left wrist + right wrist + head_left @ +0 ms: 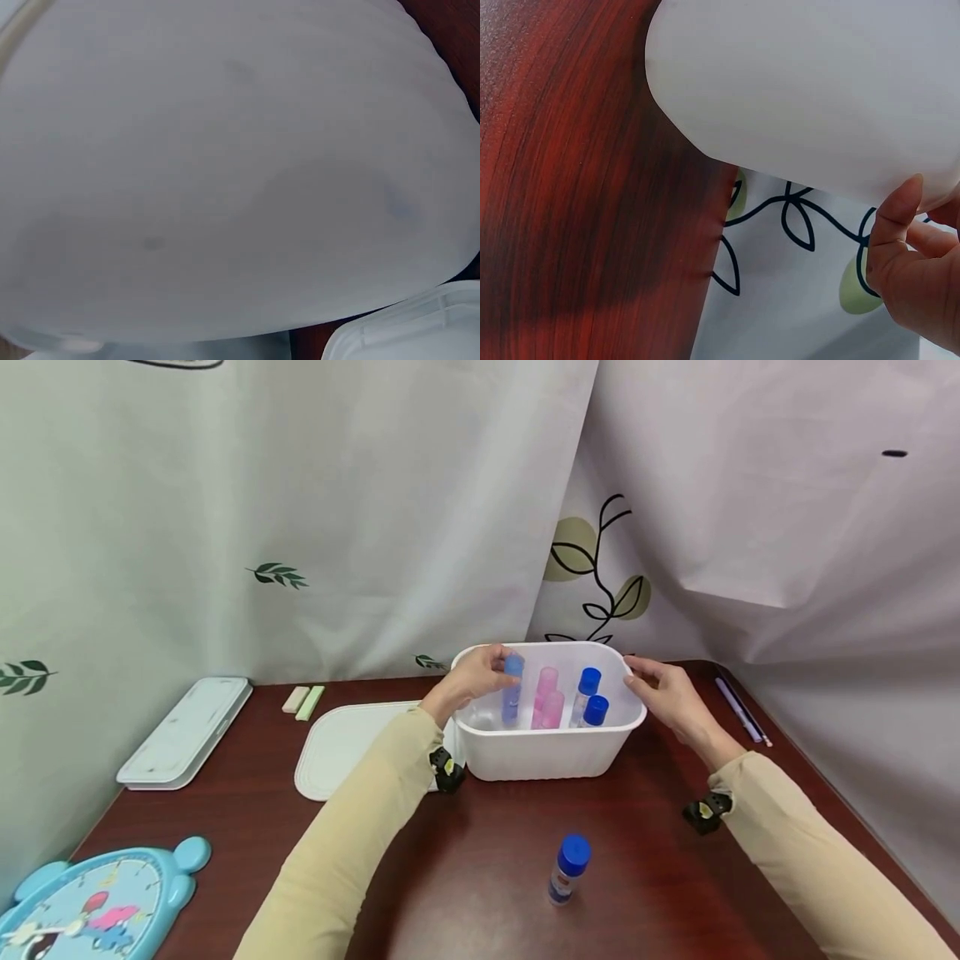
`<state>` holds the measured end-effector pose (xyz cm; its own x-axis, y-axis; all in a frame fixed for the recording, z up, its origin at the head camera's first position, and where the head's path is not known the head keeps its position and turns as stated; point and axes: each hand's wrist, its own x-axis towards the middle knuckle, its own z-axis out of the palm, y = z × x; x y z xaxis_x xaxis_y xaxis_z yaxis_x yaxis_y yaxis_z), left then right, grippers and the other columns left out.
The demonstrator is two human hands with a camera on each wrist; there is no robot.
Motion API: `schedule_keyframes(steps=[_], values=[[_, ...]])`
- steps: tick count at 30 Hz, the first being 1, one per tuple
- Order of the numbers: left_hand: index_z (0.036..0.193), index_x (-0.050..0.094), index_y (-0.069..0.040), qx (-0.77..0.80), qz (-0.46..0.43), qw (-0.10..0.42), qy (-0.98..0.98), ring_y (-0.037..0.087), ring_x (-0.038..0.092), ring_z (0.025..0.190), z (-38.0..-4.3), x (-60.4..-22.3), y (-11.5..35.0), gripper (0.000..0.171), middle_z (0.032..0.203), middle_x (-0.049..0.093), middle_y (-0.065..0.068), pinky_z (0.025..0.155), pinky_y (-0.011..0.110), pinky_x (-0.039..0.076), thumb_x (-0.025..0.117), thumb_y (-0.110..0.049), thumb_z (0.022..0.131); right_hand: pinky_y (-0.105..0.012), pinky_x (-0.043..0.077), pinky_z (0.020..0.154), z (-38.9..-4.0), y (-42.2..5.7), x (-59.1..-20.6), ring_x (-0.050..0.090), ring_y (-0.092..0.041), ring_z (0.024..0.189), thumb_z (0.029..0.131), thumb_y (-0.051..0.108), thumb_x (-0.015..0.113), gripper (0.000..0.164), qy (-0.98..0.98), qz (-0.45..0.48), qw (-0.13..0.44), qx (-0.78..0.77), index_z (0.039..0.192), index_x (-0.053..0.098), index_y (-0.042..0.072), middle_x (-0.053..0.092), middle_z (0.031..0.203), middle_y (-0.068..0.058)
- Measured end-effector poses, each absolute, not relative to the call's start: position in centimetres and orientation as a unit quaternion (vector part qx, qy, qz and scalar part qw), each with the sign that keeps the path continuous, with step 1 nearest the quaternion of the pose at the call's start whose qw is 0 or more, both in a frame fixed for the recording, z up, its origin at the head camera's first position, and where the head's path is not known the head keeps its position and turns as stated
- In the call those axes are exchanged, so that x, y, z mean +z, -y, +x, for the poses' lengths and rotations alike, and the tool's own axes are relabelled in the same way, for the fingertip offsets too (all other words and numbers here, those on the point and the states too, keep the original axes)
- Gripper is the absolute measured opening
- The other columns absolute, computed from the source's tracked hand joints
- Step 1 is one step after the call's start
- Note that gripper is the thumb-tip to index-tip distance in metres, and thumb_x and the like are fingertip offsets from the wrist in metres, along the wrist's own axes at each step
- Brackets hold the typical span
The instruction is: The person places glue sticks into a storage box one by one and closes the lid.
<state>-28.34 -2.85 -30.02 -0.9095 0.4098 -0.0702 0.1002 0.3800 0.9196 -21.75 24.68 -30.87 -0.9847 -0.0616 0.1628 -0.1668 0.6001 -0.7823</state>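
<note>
A white plastic bin (536,756) stands on the table with several glue sticks upright inside. My left hand (476,677) reaches over its left rim and pinches the top of a light blue glue stick (512,702). Beside that stand two pink glue sticks (546,685) and two clear ones with blue caps (587,685). At the bin's right end my right hand (667,693) holds the rim between thumb and fingers. Another blue-capped glue stick (568,870) stands on the table in front. The bin's wall fills the left wrist view, where the left hand is hidden.
A white lid (345,747) lies left of the bin. Farther left are two eraser-like blocks (303,702), a white case (187,731) and a blue cartoon clock-like board (112,902). A purple pen and a pencil (742,710) lie at the right edge. Curtains hang behind.
</note>
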Motion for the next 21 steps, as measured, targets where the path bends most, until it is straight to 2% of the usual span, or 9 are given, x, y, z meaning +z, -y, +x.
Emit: schedule_keyframes(steps=[5,12,18,21], values=[[0.114,0.06,0.002,0.484,0.16,0.131,-0.85,0.022,0.056,0.102,-28.2,-30.2,2.7,0.034,0.11,0.062,0.017,0.091,0.03,0.046,0.067,0.005,0.081,-0.005,0.044,0.071,-21.7,-24.7,-31.0,0.053,-0.026,0.099,0.097,0.013,0.05,0.045,0.892,0.066,0.061,0.443,0.136,0.042,-0.008,0.054,0.118,-0.027],[0.121,0.059,-0.001,0.466,0.155,0.123,-0.862,0.026,0.053,0.115,-27.9,-30.0,2.8,0.041,0.12,0.061,0.015,0.1,0.034,0.043,0.065,0.007,0.081,-0.005,0.045,0.071,-21.6,-24.7,-31.2,0.053,-0.031,0.102,0.098,0.014,0.049,0.046,0.89,0.065,0.051,0.449,0.137,0.04,-0.007,0.053,0.121,-0.027],[0.129,0.053,-0.004,0.48,0.193,0.05,-0.854,0.026,0.05,0.124,-25.9,-28.9,4.2,0.044,0.132,0.056,0.011,0.104,0.034,0.041,0.064,-0.006,0.087,-0.006,0.045,0.073,-21.6,-24.7,-31.2,0.054,-0.032,0.104,0.098,0.015,0.049,0.047,0.888,0.065,0.047,0.453,0.138,0.039,-0.007,0.052,0.123,-0.028],[0.126,0.055,-0.002,0.545,0.241,0.056,-0.801,0.024,0.055,0.118,-24.0,-28.2,4.9,0.039,0.127,0.059,0.014,0.1,0.033,0.045,0.063,-0.007,0.088,-0.008,0.047,0.073,-21.6,-24.8,-31.0,0.055,-0.032,0.104,0.099,0.016,0.048,0.047,0.889,0.064,0.048,0.452,0.139,0.039,-0.006,0.053,0.123,-0.028]])
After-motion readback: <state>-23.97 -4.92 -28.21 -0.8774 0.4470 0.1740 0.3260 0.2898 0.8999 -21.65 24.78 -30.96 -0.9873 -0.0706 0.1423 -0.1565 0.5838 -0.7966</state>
